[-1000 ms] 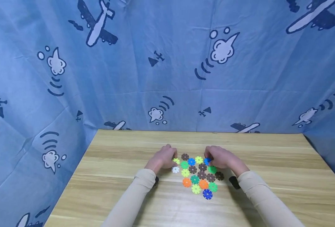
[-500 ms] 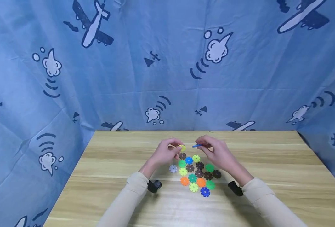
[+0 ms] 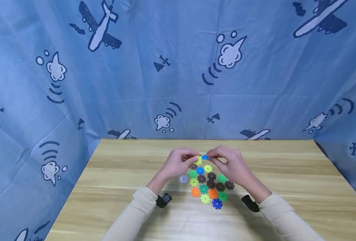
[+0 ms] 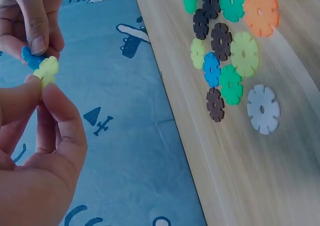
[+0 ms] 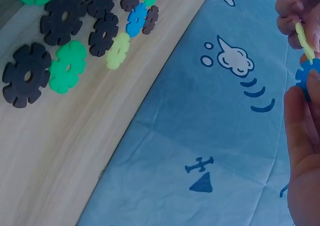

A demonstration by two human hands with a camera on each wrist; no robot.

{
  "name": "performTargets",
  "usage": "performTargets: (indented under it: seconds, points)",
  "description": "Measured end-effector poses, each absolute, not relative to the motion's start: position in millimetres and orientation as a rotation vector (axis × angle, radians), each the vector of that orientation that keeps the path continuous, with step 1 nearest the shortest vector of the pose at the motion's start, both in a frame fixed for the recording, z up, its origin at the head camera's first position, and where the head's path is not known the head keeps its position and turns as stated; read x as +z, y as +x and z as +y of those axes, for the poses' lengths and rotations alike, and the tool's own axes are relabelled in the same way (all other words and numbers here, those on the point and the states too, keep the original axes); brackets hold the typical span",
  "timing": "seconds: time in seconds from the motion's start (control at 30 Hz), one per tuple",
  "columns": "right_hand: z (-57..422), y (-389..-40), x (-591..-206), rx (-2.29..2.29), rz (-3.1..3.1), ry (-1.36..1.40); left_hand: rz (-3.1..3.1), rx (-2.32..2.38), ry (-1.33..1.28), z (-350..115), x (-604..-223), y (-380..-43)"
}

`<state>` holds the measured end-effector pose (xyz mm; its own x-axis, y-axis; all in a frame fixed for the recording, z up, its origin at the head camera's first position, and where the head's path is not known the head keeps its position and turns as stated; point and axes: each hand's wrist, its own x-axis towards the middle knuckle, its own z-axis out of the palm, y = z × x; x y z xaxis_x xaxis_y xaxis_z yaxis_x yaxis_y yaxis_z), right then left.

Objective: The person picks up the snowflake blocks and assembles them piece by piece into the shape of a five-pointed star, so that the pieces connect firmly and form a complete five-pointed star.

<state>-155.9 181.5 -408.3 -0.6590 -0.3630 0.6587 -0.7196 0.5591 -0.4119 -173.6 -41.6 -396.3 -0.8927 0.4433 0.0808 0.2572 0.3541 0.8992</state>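
Observation:
My left hand [image 3: 177, 163] pinches a yellow notched plastic disc [image 3: 198, 160] between thumb and fingers, raised over the far side of the disc group. Opposite it, my right hand [image 3: 230, 161] pinches a blue notched disc [image 3: 205, 157]. The two discs meet edge to edge at an angle in the left wrist view, the blue one [image 4: 33, 59] just beyond the yellow one [image 4: 46, 71]. Whether their slots interlock I cannot tell. In the right wrist view the yellow disc [image 5: 303, 42] stands nearly edge-on above the blue disc [image 5: 306, 76].
Several loose discs lie flat below the hands: a white disc [image 3: 183, 179] at the left, an orange disc [image 3: 195, 192], a dark blue disc [image 3: 217, 204] nearest me, and brown ones. The wooden table [image 3: 120, 167] ends at a blue patterned cloth [image 3: 184, 73].
Both hands have lifted a disc off the table, the left a yellow one, the right a blue one. They have come together, bringing the two discs edge to edge.

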Motion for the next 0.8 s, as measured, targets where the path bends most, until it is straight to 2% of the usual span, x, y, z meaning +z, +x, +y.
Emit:
performTargets:
  seconds: [0.8]
  points:
    - [171.7,-159.6,-410.2,0.875,-2.206,0.971,2.48,1.667,0.64,-36.4,-405.4,-177.0]
